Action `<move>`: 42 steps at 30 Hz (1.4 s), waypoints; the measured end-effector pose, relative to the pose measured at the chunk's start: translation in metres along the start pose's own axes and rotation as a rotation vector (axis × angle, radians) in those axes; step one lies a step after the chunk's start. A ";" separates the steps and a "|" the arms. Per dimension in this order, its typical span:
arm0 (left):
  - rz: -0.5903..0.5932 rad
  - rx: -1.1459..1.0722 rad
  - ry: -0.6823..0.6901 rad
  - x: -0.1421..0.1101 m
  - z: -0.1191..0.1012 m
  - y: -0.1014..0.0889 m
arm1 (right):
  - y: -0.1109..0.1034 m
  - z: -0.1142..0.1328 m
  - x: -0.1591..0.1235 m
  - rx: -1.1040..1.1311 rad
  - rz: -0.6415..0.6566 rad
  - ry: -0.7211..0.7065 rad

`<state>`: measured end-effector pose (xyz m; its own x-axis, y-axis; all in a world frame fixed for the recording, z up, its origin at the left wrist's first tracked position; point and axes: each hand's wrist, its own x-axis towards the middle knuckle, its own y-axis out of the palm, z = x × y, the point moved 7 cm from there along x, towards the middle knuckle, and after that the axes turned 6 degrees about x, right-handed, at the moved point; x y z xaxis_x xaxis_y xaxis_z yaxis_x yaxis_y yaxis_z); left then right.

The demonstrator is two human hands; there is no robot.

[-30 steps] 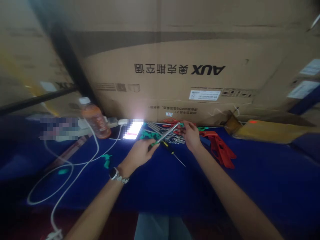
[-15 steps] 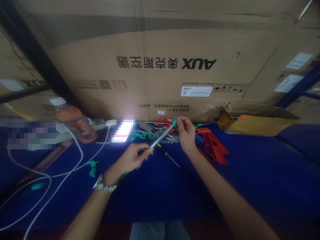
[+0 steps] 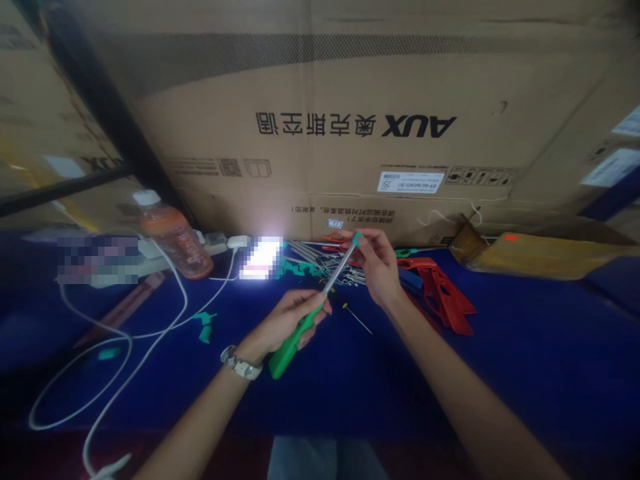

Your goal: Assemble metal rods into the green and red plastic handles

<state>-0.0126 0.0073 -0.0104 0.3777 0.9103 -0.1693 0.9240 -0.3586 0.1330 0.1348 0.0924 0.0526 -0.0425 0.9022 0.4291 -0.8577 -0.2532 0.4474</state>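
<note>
Green-handled tool (image 3: 299,340), its handle grasped by left hand (image 3: 290,320); right hand (image 3: 380,267) pinches its teal tip; red parts (image 3: 445,297) lie rightward.

You see a green handle (image 3: 283,357) with a silver shaft (image 3: 340,268) and teal tip (image 3: 357,239), blue cloth (image 3: 340,393), and a brown box (image 3: 350,90) with a dark dotted band (image 3: 240,55).

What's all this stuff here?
tool: 1, green-silver, middle
bottle: 1, orange, left
screen: 1, white, back
cables: unclear, white, left
bits: several, green, left, middle
rods: several, silver, middle
parts: several, red, back
screwdriver: 1, silver-yellow, middle
cloth: 1, blue, underneath
cartons: several, brown, behind
card: 1, yellow, right
pole: 1, black, left
watch: 1, silver, wrist
trousers: 1, grey, bottom
left hand: 1, bare, on tool
right hand: 1, bare, tool tip
</note>
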 end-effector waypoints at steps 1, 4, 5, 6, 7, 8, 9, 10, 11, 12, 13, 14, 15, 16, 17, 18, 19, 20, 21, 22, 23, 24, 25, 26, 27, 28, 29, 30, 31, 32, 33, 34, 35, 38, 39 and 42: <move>0.003 -0.021 -0.003 0.001 0.001 0.001 | 0.000 -0.001 0.000 0.015 -0.008 0.027; 0.006 -0.045 0.007 0.003 0.003 0.002 | 0.000 -0.005 0.000 0.055 -0.023 0.116; 0.003 -0.041 0.017 0.003 0.003 0.002 | 0.000 -0.007 0.001 0.062 -0.021 0.146; -0.002 -0.032 0.030 0.003 0.002 0.002 | 0.000 -0.009 0.001 0.066 -0.018 0.177; -0.013 -0.018 0.049 0.003 0.000 0.002 | 0.001 -0.011 0.001 0.070 -0.016 0.206; -0.026 -0.002 0.069 0.003 -0.001 0.001 | 0.001 -0.013 0.001 0.077 -0.019 0.229; -0.040 0.015 0.087 0.003 -0.003 0.001 | 0.002 -0.014 0.001 0.086 -0.027 0.239; -0.051 0.029 0.101 0.003 -0.004 0.001 | 0.002 -0.014 0.001 0.093 -0.038 0.231; -0.060 0.038 0.111 0.003 -0.005 0.001 | 0.002 -0.014 0.001 0.092 -0.048 0.207; -0.065 0.043 0.117 0.003 -0.005 0.002 | 0.003 -0.012 0.001 0.079 -0.053 0.172; -0.066 0.047 0.120 0.003 -0.005 0.002 | 0.004 -0.011 0.002 0.057 -0.052 0.136; -0.067 0.050 0.124 0.003 -0.006 0.003 | 0.006 -0.009 0.002 0.029 -0.046 0.104; -0.067 0.053 0.128 0.003 -0.006 0.003 | 0.007 -0.009 0.002 0.004 -0.035 0.082; -0.066 0.055 0.129 0.003 -0.007 0.003 | 0.009 -0.008 0.003 -0.019 -0.024 0.067; -0.067 0.055 0.127 0.003 -0.007 0.003 | 0.010 -0.008 0.004 -0.039 -0.012 0.059; -0.069 0.054 0.121 0.003 -0.007 0.003 | 0.010 -0.008 0.006 -0.059 0.000 0.058; -0.073 0.053 0.113 0.003 -0.007 0.002 | 0.010 -0.009 0.008 -0.080 0.016 0.062; -0.079 0.054 0.105 0.003 -0.006 0.002 | 0.010 -0.010 0.010 -0.102 0.035 0.074; -0.089 0.061 0.102 0.004 -0.006 0.001 | 0.010 -0.011 0.012 -0.121 0.058 0.095; -0.102 0.079 0.106 0.004 -0.007 0.001 | 0.010 -0.013 0.014 -0.130 0.080 0.123; -0.121 0.108 0.115 0.004 -0.007 0.000 | 0.010 -0.015 0.015 -0.128 0.098 0.154; -0.149 0.147 0.128 0.004 -0.007 -0.001 | 0.009 -0.017 0.017 -0.116 0.111 0.188; -0.188 0.192 0.141 0.004 -0.008 -0.003 | 0.009 -0.019 0.018 -0.100 0.116 0.220; -0.235 0.241 0.151 0.004 -0.008 -0.005 | 0.009 -0.020 0.019 -0.084 0.111 0.243; -0.284 0.290 0.157 0.004 -0.008 -0.007 | 0.008 -0.021 0.019 -0.072 0.102 0.255; -0.327 0.332 0.160 0.003 -0.008 -0.009 | 0.008 -0.020 0.020 -0.063 0.093 0.257; -0.359 0.361 0.162 0.002 -0.008 -0.011 | 0.009 -0.019 0.021 -0.058 0.085 0.256; -0.369 0.373 0.163 0.002 -0.009 -0.011 | 0.009 -0.018 0.021 -0.057 0.079 0.250; -0.358 0.369 0.164 0.002 -0.010 -0.011 | 0.009 -0.016 0.022 -0.062 0.074 0.239; -0.330 0.349 0.168 0.002 -0.011 -0.010 | 0.009 -0.015 0.023 -0.072 0.071 0.231; -0.294 0.319 0.172 0.002 -0.012 -0.009 | 0.009 -0.014 0.024 -0.086 0.068 0.225; -0.258 0.287 0.177 0.002 -0.013 -0.007 | 0.009 -0.012 0.025 -0.102 0.065 0.220; -0.229 0.261 0.183 0.001 -0.015 -0.006 | 0.009 -0.011 0.026 -0.118 0.063 0.211; -0.230 0.253 0.197 0.000 -0.016 -0.008 | 0.010 -0.006 0.030 -0.159 0.085 0.185; -0.254 0.271 0.197 0.000 -0.015 -0.009 | 0.010 -0.005 0.031 -0.168 0.097 0.178; -0.333 0.325 0.203 -0.001 -0.015 -0.013 | 0.013 -0.003 0.033 -0.136 0.143 0.242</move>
<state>-0.0262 0.0137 0.0024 0.0703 0.9964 0.0469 0.9755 -0.0588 -0.2121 0.1206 0.1196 0.0697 -0.2747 0.9216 0.2741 -0.8940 -0.3497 0.2800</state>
